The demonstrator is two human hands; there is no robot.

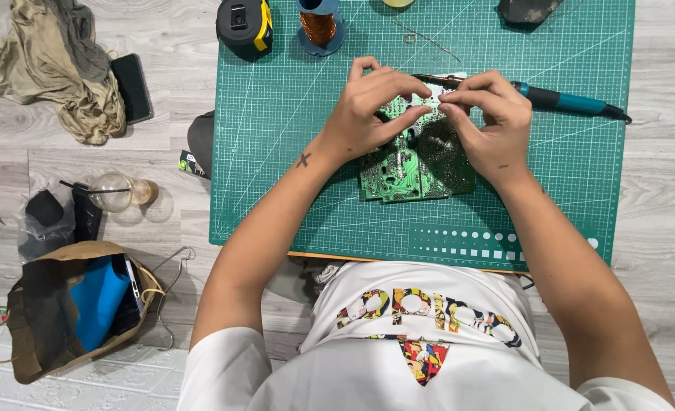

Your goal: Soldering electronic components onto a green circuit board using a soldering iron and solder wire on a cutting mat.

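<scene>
Head view
Board: green circuit board (pixel 402 164), solder side up, pale traces and many small holes, irregular outline; dark speckled patch on its right half.
Board position: centre of the green cutting mat (pixel 276 152), tilted slightly.
Left hand (pixel 368 114): fingers curled narrow, pinching the board's top edge, at 11 o'clock from board centre.
Right hand (pixel 486 125): fingertips pinched together at the top edge, at 1 o'clock; palm over the dark patch.
Soldering iron (pixel 566 100): teal and black handle, lying at 2 o'clock, tip under the fingers.
Mat, 12 o'clock: copper wire spool (pixel 319 27), tape measure (pixel 244 24).
Floor, 9 o'clock: phone (pixel 132 87), crumpled cloth (pixel 55 68).
</scene>
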